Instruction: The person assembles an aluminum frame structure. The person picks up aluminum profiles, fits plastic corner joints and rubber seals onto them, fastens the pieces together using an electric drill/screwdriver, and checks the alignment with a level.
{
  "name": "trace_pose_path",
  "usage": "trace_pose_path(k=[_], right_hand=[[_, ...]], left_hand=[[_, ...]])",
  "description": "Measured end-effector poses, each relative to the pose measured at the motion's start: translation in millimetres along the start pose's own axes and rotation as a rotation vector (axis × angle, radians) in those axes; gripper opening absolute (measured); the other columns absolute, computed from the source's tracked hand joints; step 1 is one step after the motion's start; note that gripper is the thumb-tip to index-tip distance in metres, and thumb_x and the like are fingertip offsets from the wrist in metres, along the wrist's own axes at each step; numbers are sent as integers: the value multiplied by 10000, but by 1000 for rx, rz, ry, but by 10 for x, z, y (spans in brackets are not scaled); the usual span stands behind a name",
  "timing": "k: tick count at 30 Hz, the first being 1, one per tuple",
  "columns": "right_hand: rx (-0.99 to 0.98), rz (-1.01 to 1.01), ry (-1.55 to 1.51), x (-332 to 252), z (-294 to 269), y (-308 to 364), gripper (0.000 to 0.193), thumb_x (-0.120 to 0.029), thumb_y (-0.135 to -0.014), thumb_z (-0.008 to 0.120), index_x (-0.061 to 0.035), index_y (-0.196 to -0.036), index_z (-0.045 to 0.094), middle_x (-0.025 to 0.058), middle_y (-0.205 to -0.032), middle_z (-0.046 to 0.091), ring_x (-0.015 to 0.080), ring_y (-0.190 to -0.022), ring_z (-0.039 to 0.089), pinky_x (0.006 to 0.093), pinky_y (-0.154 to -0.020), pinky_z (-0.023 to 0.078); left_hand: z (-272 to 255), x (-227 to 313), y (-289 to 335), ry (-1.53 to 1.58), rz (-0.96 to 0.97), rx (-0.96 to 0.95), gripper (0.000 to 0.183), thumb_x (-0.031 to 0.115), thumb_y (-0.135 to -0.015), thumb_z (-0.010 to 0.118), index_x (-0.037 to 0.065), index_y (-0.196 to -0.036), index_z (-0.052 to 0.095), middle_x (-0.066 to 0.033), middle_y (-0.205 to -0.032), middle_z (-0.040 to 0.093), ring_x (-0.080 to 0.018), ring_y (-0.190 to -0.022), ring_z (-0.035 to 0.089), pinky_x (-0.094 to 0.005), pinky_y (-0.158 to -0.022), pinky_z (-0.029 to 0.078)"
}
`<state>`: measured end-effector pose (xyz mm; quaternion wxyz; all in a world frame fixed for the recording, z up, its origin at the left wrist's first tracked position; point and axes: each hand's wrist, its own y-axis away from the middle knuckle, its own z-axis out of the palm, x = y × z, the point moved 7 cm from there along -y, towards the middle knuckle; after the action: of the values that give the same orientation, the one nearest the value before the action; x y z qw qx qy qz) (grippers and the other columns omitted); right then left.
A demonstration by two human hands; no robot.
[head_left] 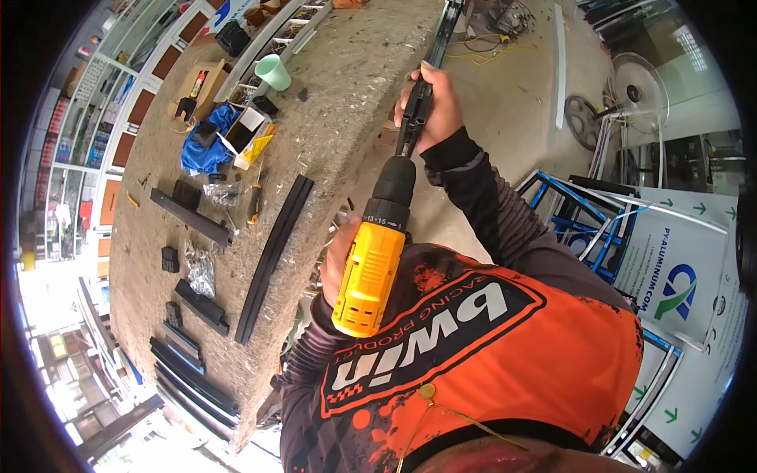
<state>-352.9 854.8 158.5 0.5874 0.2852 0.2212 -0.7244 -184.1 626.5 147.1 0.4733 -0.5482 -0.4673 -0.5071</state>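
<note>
My left hand (pixel 339 256) is closed round a yellow and black cordless drill (pixel 371 268), whose handle is mostly hidden under its body. The drill's black chuck (pixel 394 181) points away from my chest. Its bit reaches the near end of a long dark metal profile (pixel 420 98); whether it has entered the profile I cannot tell. My right hand (pixel 441 106) grips that profile, thumb on top, just beyond the bit. The profile runs on to the far edge of the view. To the left of the drill, two dark strips (pixel 272 260) lie side by side on the rough worktop (pixel 315 118).
Along the worktop lie short black profiles (pixel 193 217), a clear plastic bag (pixel 200 268), an orange-handled tool (pixel 254 203), an open carton (pixel 248 130), blue cloth (pixel 209 142) and a green cup (pixel 273 72). To my right stand blue frames (pixel 579 209) and a fan (pixel 635 93).
</note>
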Motion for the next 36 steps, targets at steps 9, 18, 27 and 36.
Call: trace_pose_path(k=[9,18,27,36], right_hand=[[0,-24,66,-149,19,60,330,-391,-882,554,-89,-972,455,70,-600,523,209,-481,522,350,-484,461],[-36,-108,343,-88,-95,-81,335,-398,-872,573,-101,-981,465,56,-603,514,197,-493,520,347,-497,454],[-52,-61,317,-83,-35,-91,311,-395,-871,574,-116,-956,467,38,-624,498,183,-504,517,344,-502,454],[-3,-112,351,-149,-43,-78,317,-390,-875,574,-102,-948,466,49,-624,495,179,-507,516,328,-495,454]], left_hand=[[86,205,16,-253,133,26,713,75,-696,787,3,-1307,426,-112,-958,598,-222,-823,613,-316,-767,490],[164,496,6,-576,545,138,585,161,-642,813,-27,-1117,528,-84,-814,601,-240,-721,607,-345,-763,481],[-36,-1047,14,375,-437,-101,686,29,-715,797,15,-1294,428,-100,-880,659,-183,-733,664,-284,-641,532],[269,349,-97,-411,502,246,493,307,-751,717,-27,-1085,577,-153,-901,621,-307,-741,613,-369,-710,493]])
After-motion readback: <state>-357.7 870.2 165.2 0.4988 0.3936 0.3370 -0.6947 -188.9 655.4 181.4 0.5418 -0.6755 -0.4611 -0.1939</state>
